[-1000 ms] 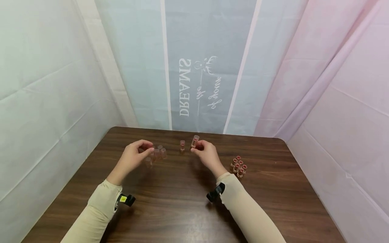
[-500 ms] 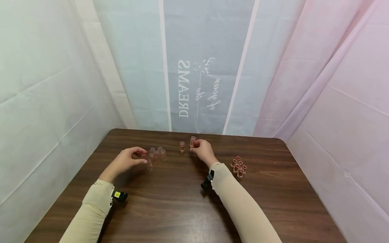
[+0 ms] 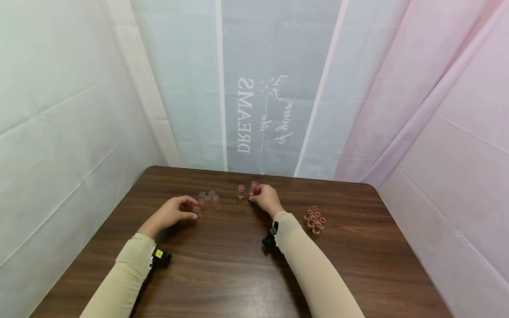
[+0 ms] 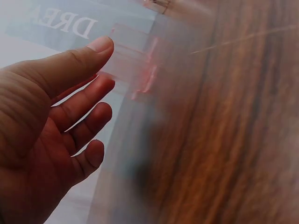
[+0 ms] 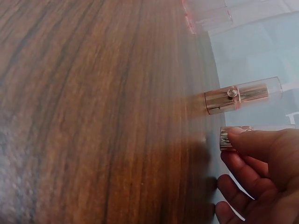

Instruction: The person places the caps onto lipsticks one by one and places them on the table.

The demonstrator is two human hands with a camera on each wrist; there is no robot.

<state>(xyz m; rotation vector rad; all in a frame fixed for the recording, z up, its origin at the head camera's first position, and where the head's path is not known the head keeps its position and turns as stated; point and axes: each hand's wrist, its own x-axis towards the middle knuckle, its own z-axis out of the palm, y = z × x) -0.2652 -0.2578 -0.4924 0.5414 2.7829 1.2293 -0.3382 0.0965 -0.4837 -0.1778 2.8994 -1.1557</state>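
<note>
In the head view my right hand (image 3: 267,198) pinches a lipstick tube (image 3: 252,190) with a clear cap on it. Its shiny gold base (image 5: 225,140) shows between thumb and fingers in the right wrist view. Just left of it another capped lipstick tube (image 3: 241,191) stands upright. My left hand (image 3: 171,214) is beside the nearest of several clear caps (image 3: 208,201), thumb and forefinger spread apart. In the left wrist view a blurred clear cap (image 4: 131,58) lies just past those fingertips; whether they touch it is hard to tell.
Several uncapped lipstick tubes (image 3: 313,218) with red tops stand in a cluster to the right of my right hand. All of this is on a dark wooden table (image 3: 222,265). Pale cloth hangings (image 3: 191,88) rise behind the table's far edge and along both sides.
My right hand has lowered the capped lipstick tube toward the table beside the standing one. My left hand has drawn back toward me, its fingers opening and then closing in around the nearest cap.
</note>
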